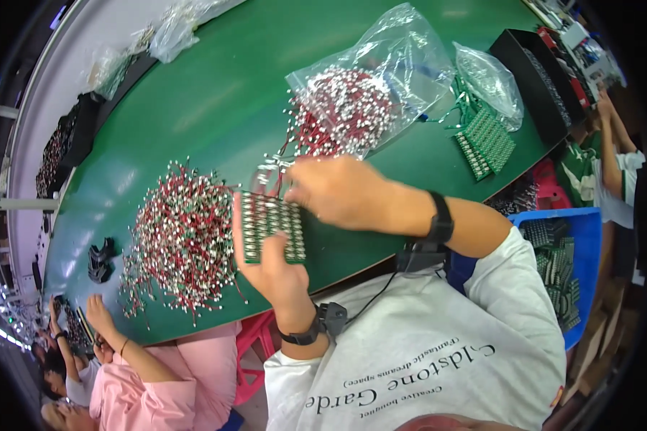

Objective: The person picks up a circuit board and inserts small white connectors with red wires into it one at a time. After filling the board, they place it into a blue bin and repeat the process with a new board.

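Probably light, stiff board [272, 214], face fragile: best held by edges. Left hand [274, 276] grips board, thumb over face; right hand [346, 194] at board's upper-right corner, finger hold unclear.

Mid-frame, the right hand [345, 192] is a blur, and I can't tell what its fingertips pinch. The left hand's [277, 276] thumb covers part of the green board [254, 231]. Lower right, a white sleeve [528, 280] partly hides the blue bin [592, 251].
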The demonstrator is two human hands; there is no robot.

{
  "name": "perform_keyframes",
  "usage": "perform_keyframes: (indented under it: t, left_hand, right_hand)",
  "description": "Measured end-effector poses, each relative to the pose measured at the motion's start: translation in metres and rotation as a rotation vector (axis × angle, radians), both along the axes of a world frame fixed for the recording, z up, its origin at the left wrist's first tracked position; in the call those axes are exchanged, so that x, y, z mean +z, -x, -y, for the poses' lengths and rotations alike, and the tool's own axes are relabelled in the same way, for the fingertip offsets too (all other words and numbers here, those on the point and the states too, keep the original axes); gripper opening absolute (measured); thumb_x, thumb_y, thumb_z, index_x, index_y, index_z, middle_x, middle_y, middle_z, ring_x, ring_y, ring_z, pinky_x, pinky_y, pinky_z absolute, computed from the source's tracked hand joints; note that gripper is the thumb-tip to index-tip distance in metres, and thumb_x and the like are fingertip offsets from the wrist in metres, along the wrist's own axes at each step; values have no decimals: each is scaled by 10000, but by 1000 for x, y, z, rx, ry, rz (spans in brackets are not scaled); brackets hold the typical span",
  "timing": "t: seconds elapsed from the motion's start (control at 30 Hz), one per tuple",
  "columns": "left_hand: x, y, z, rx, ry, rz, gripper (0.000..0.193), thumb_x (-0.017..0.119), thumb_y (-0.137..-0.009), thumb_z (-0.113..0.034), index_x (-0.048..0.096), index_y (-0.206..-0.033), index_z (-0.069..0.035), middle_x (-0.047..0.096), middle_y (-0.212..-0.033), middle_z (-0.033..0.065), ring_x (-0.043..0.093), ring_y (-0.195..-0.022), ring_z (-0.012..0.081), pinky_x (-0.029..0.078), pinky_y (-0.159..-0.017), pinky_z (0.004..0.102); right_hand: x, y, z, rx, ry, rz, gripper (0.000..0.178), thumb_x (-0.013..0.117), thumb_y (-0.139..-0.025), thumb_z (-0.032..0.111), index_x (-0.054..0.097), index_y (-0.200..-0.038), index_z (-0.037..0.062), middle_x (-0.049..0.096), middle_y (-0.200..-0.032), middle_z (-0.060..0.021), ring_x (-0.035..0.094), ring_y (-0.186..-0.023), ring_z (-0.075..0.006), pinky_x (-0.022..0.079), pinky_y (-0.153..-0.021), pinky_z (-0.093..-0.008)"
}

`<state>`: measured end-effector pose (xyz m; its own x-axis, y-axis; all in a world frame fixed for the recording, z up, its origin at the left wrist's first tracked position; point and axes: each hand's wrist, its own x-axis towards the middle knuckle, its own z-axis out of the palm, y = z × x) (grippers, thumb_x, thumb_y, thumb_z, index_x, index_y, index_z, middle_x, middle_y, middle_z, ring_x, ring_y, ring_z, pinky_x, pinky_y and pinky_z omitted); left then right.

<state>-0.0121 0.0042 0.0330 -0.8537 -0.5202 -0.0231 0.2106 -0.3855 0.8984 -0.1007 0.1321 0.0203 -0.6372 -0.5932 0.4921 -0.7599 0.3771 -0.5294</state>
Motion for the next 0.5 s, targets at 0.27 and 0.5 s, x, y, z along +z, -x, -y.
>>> perform_keyframes:
  t: [0.27, 0.5]
  left_hand:
    - [-11, -12, 47, 221, -113, -15, 420, 467, -713, 82, 559, -1122, 111, 625, -1040, 183, 649, -890, 271, 576, -771, 392]
    - [-17, -19, 57, 188, -169, 20, 528, 412, -711, 85, 510, -1229, 124, 611, -1113, 216, 648, -957, 288, 569, -814, 402]
  right_hand:
    - [8, 23, -2, 159, -182, -29, 189, 713, -781, 105, 645, -951, 58, 562, -926, -75, 581, -907, -266, 501, -767, -384]
    - [-15, 24, 21, 143, -282, -69, 114, 676, -799, 74, 596, -873, 41, 566, -901, -91, 565, -897, -294, 487, -757, -394]
